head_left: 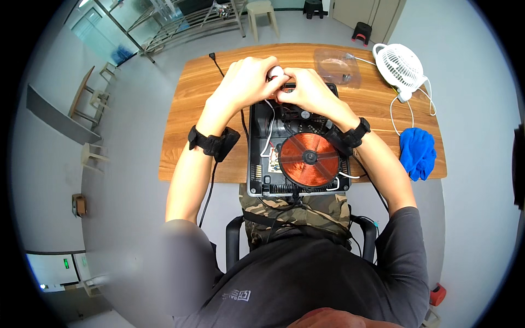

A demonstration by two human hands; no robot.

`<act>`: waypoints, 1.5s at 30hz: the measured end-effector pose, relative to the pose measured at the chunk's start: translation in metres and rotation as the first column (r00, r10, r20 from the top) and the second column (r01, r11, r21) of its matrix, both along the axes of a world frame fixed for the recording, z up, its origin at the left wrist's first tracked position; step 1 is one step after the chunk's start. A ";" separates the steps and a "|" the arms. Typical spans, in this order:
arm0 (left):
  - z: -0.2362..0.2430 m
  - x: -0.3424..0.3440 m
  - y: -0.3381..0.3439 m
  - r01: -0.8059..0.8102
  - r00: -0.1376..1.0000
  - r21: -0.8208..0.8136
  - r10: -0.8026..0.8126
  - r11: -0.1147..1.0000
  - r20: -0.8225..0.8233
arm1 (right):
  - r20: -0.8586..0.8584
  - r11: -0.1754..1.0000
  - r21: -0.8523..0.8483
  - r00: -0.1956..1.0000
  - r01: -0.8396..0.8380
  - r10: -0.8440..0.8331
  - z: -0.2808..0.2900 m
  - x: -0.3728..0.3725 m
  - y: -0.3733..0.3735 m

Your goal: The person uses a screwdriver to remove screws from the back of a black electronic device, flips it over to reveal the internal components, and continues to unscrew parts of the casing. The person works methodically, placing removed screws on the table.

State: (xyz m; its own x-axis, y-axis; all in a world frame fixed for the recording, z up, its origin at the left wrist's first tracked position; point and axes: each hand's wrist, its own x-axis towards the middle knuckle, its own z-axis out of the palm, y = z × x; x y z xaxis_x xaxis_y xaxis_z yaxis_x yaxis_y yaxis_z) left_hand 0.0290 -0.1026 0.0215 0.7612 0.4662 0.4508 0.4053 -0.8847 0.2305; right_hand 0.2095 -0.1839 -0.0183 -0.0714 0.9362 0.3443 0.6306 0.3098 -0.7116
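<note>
My left hand [245,82] is closed, its fingers curled round a small white round object [275,71] whose kind I cannot make out. Fingertips of my right hand [310,92] are pinched close beside it, over something small and reddish that they mostly hide. Both hands are above the far end of an opened induction cooker [256,164], a black casing lying at the table's near edge. Inside it sits a round copper coil [295,164] with a dark centre. A white wire [269,131] runs up from the casing toward my hands. Black bands circle both wrists.
On the wooden table [191,120], a clear plastic tray [333,63] with small parts lies behind my right hand. A white fan [398,65] and a crumpled blue cloth [418,153] are at the right. A black cable with a plug [213,56] extends along the left.
</note>
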 end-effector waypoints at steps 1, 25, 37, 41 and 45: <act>-0.001 0.000 0.000 -0.034 0.999 0.003 0.034 0.999 -0.014 | 0.041 0.999 -0.029 0.999 0.014 -0.013 0.002 -0.002 -0.001; 0.007 0.010 -0.010 -0.131 0.982 0.033 0.135 0.991 -0.133 | -0.029 0.998 0.049 0.999 0.030 -0.028 -0.003 0.005 0.001; 0.001 0.015 -0.009 -0.113 0.992 0.012 0.114 0.994 -0.063 | 0.009 0.989 0.074 0.991 0.130 -0.131 -0.003 -0.004 -0.001; 0.008 0.016 -0.016 -0.158 0.979 -0.014 0.155 0.987 -0.129 | -0.044 0.993 0.049 0.994 0.105 -0.103 -0.006 -0.003 -0.002; 0.003 0.007 -0.013 -0.031 0.998 0.025 0.032 0.999 -0.060 | -0.071 0.998 0.002 0.996 0.059 -0.059 -0.008 0.003 0.002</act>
